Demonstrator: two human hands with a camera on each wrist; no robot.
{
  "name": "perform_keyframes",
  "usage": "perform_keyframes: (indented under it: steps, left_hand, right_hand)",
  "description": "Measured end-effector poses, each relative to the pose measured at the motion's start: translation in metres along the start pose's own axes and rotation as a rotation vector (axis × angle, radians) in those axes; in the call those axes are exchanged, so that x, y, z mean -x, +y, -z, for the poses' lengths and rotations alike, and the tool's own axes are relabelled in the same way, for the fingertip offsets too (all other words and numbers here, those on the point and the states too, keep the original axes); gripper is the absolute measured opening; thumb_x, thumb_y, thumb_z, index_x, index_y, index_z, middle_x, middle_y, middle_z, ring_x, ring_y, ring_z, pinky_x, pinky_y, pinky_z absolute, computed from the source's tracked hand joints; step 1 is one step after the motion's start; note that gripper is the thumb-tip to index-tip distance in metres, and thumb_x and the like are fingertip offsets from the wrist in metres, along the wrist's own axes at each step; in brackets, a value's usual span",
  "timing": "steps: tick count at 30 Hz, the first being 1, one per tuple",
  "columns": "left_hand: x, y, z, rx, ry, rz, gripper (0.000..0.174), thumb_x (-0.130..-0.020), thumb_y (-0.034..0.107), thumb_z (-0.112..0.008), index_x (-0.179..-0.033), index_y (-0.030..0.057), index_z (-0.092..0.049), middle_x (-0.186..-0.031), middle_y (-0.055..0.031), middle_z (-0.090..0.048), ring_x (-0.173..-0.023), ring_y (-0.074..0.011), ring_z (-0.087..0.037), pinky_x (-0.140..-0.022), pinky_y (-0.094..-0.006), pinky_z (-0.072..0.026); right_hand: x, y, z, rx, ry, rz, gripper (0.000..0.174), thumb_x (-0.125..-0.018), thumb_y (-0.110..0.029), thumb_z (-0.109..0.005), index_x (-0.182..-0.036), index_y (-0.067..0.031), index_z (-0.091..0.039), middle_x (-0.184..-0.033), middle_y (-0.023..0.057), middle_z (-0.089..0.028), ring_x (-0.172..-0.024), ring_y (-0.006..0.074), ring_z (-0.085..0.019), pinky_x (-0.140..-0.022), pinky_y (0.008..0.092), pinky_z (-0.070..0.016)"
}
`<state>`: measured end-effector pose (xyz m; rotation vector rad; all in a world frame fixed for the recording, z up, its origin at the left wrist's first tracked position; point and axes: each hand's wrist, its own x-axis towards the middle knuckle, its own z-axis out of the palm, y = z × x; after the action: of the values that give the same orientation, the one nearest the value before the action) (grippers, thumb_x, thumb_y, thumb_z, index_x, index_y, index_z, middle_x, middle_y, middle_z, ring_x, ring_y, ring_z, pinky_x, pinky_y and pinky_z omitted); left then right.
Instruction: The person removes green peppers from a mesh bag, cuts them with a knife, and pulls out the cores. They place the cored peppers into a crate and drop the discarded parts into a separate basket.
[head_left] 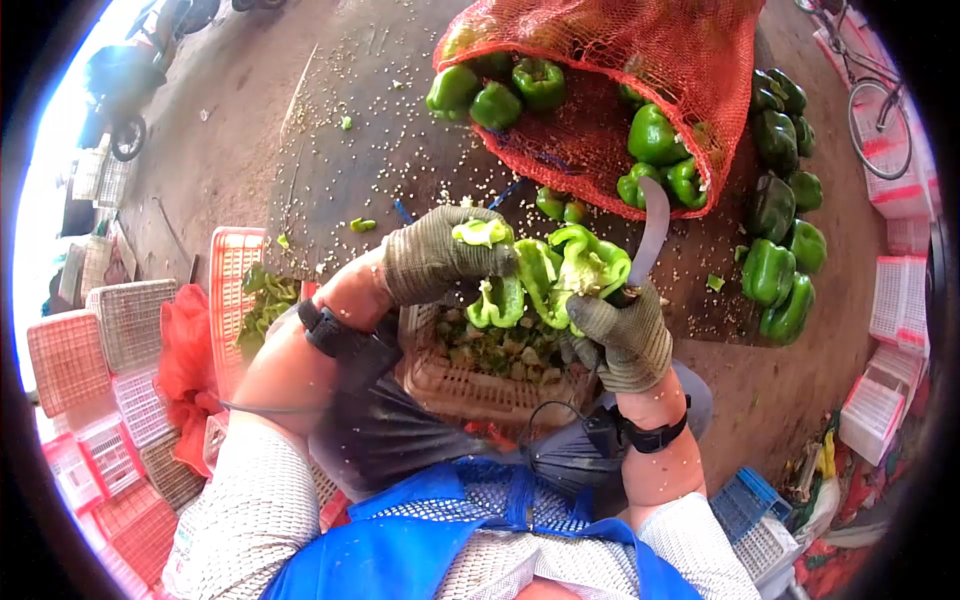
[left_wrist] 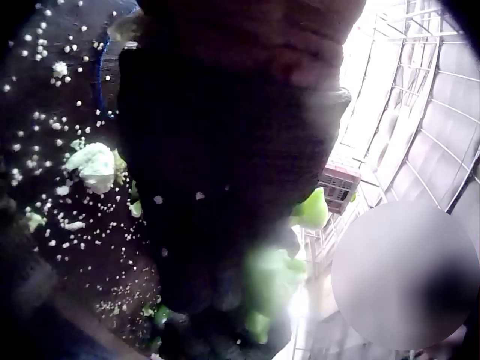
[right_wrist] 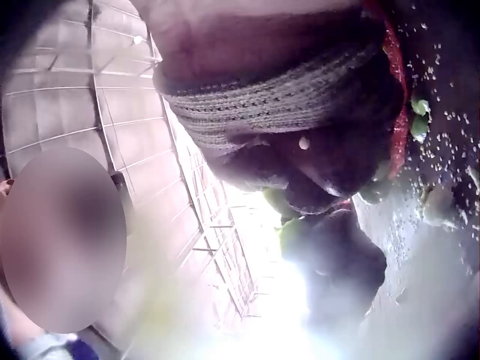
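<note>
In the head view, my gloved left hand [head_left: 440,255] grips cut green bell pepper pieces [head_left: 497,303], their pale inner sides showing. My gloved right hand [head_left: 630,340] holds a knife [head_left: 653,230], its curved blade pointing up and away from me. The thumb of that hand lies against an opened bell pepper [head_left: 590,265] with its white seedy core exposed, between the two hands. Both wrist views are dark and blurred. A gloved left hand [left_wrist: 232,187] with a blurred green piece [left_wrist: 274,285] fills one; the right glove [right_wrist: 277,112] fills the other.
A red mesh bag [head_left: 640,50] of whole green peppers lies open on the seed-strewn dark board [head_left: 350,160]. More peppers [head_left: 768,272] line its right edge. Below my hands is a crate [head_left: 480,395] of pepper scraps. An orange crate [head_left: 232,300] stands left.
</note>
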<state>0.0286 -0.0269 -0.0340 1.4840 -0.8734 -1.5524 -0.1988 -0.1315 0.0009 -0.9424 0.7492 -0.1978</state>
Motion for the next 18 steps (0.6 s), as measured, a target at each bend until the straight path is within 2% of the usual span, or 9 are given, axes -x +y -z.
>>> perform_keyframes:
  steps: [3, 5, 7, 9, 11, 12, 13, 15, 18]
  left_hand:
    - [0.003, 0.003, -0.006, 0.073, 0.072, -0.050, 0.023, -0.086, 0.021, -0.079, -0.095, 0.0064, -0.064, -0.081, 0.0059, -0.062, -0.076, -0.0028, -0.055, -0.067, -0.0248, -0.0486]
    - [0.007, 0.010, -0.007, -0.079, 0.150, -0.064, 0.020, -0.087, 0.018, -0.077, -0.096, 0.0061, -0.065, -0.080, 0.0055, -0.063, -0.077, -0.0027, -0.056, -0.066, -0.0234, -0.0489]
    - [0.013, 0.017, -0.007, 0.029, 0.118, -0.016, 0.019, -0.085, 0.013, -0.077, -0.098, 0.0051, -0.066, -0.082, 0.0046, -0.064, -0.079, -0.0036, -0.057, -0.069, -0.0245, -0.0506]
    - [0.019, 0.001, -0.009, -0.007, 0.107, -0.417, 0.022, -0.083, 0.007, -0.077, -0.102, 0.0047, -0.067, -0.087, 0.0031, -0.067, -0.085, -0.0051, -0.059, -0.075, -0.0255, -0.0521]
    - [0.041, 0.000, -0.020, 0.021, 0.156, -0.290, 0.025, -0.081, 0.002, -0.076, -0.105, 0.0043, -0.068, -0.093, 0.0012, -0.069, -0.090, -0.0058, -0.060, -0.080, -0.0256, -0.0515]
    - [0.053, -0.002, -0.026, 0.052, 0.182, -0.258, 0.027, -0.081, -0.001, -0.075, -0.106, 0.0042, -0.068, -0.095, 0.0003, -0.070, -0.093, -0.0060, -0.060, -0.083, -0.0256, -0.0512]
    - [0.067, -0.005, -0.032, 0.105, 0.211, -0.295, 0.028, -0.081, -0.002, -0.074, -0.107, 0.0042, -0.068, -0.097, -0.0004, -0.070, -0.095, -0.0060, -0.061, -0.085, -0.0253, -0.0507]
    - [0.100, -0.006, -0.035, -0.092, 0.382, -0.297, 0.028, -0.084, -0.004, -0.069, -0.111, 0.0049, -0.069, -0.098, -0.0022, -0.070, -0.096, -0.0081, -0.062, -0.084, -0.0250, -0.0513]
    - [0.167, -0.035, 0.000, 0.698, 0.536, -0.297, 0.017, -0.091, 0.008, -0.067, -0.108, 0.0066, -0.067, -0.092, -0.0019, -0.068, -0.089, -0.0088, -0.064, -0.079, -0.0274, -0.0531]
  right_hand:
    - [0.001, 0.001, -0.002, -0.019, 0.036, 0.001, 0.043, -0.080, -0.019, -0.071, -0.118, -0.0013, -0.060, -0.074, 0.0006, -0.061, -0.046, 0.0069, -0.048, -0.042, 0.0224, -0.0403]
    - [-0.001, 0.009, 0.000, 0.025, 0.068, 0.032, 0.039, -0.081, -0.028, -0.072, -0.110, -0.0040, -0.059, -0.071, 0.0007, -0.057, -0.043, 0.0081, -0.046, -0.039, 0.0239, -0.0379]
    - [0.004, 0.020, 0.000, -0.074, 0.053, 0.179, 0.038, -0.082, -0.032, -0.071, -0.108, -0.0063, -0.058, -0.072, 0.0009, -0.058, -0.045, 0.0081, -0.048, -0.038, 0.0243, -0.0357]
    - [0.006, 0.024, 0.000, 0.057, 0.285, 0.086, 0.040, -0.082, -0.035, -0.073, -0.104, -0.0046, -0.061, -0.073, 0.0011, -0.061, -0.048, 0.0103, -0.052, -0.042, 0.0254, -0.0401]
    - [0.007, 0.018, -0.006, 0.042, 0.148, 0.129, 0.040, -0.081, -0.033, -0.073, -0.106, -0.0041, -0.061, -0.077, 0.0030, -0.063, -0.050, 0.0123, -0.054, -0.042, 0.0264, -0.0410]
    - [0.006, 0.019, -0.014, -0.028, 0.201, 0.136, 0.039, -0.082, -0.030, -0.071, -0.109, -0.0033, -0.060, -0.079, 0.0040, -0.064, -0.050, 0.0123, -0.055, -0.041, 0.0271, -0.0417]
    - [0.005, 0.019, -0.008, -0.069, 0.045, 0.107, 0.038, -0.084, -0.027, -0.069, -0.111, -0.0027, -0.060, -0.079, 0.0045, -0.064, -0.047, 0.0125, -0.053, -0.039, 0.0270, -0.0406]
    - [0.002, 0.021, -0.009, -0.120, 0.048, 0.151, 0.038, -0.083, -0.022, -0.069, -0.114, -0.0035, -0.058, -0.086, 0.0082, -0.066, -0.041, 0.0097, -0.046, -0.037, 0.0253, -0.0393]
    - [0.007, 0.015, -0.012, -0.180, 0.079, 0.146, 0.037, -0.084, -0.021, -0.070, -0.113, -0.0013, -0.059, -0.083, 0.0078, -0.065, -0.038, 0.0077, -0.040, -0.034, 0.0252, -0.0364]
